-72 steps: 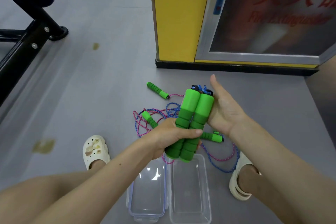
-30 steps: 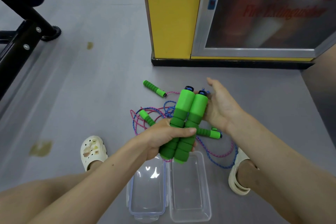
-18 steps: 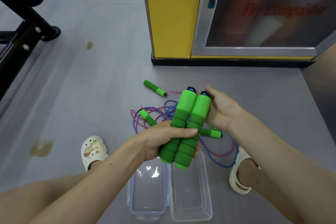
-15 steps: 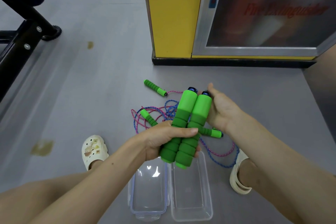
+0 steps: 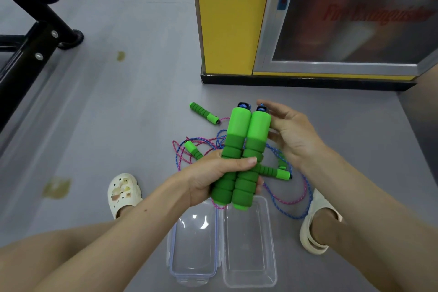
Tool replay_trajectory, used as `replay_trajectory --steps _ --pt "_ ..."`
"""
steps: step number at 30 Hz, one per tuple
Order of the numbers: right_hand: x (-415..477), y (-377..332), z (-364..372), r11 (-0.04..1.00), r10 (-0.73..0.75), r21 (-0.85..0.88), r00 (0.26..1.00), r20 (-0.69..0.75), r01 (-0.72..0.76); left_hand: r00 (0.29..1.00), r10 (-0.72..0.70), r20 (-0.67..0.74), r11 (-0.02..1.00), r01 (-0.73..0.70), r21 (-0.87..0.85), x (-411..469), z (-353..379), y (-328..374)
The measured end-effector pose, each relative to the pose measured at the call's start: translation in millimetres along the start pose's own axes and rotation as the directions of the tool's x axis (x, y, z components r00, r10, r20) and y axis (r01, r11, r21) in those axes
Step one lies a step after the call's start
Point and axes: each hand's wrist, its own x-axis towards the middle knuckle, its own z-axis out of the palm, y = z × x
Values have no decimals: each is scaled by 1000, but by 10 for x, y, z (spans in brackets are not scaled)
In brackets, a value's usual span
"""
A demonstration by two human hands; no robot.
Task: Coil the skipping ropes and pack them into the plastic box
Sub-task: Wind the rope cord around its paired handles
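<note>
My left hand grips a pair of thick green foam skipping-rope handles side by side, held upright above the floor. My right hand rests against the top of the right handle, fingers spread, with blue rope near its fingertips. Below the handles an empty clear plastic box lies on the grey floor beside its clear lid. Behind my hands a tangle of blue and pink ropes sprawls on the floor with thin green handles: one far, one left, one right.
A yellow pillar and a metal-framed fire extinguisher cabinet stand right behind the ropes. A black gym bench frame is at the left. My feet in cream clogs, left and right, flank the box.
My right hand has opened its fingers against the top of the handles after closing on them a moment earlier. The left hand keeps its grip; the handles stay in about the same place.
</note>
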Motion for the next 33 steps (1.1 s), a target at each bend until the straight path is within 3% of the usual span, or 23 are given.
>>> replay_trajectory --steps 5,11,16,22,25,33 --pt "14 46 30 996 -83 -16 996 23 84 999 -37 23 998 38 -48 -3 -3 -11" --pt "-16 44 50 1000 -15 -22 970 245 21 996 -55 65 996 60 -71 -23 -20 6" --pt "-26 54 66 999 -44 -19 966 254 50 995 -71 74 992 79 -97 -28 -42 6" --pt "-49 28 36 999 -17 51 926 377 -3 977 -70 200 991 91 -96 -73 -38 46" --pt "-59 45 50 998 -52 35 934 353 42 970 -75 230 992 96 -82 -66 -36 35" --pt "-57 32 43 972 -74 -194 954 292 135 989 -89 120 994 95 -47 -31 -39 14"
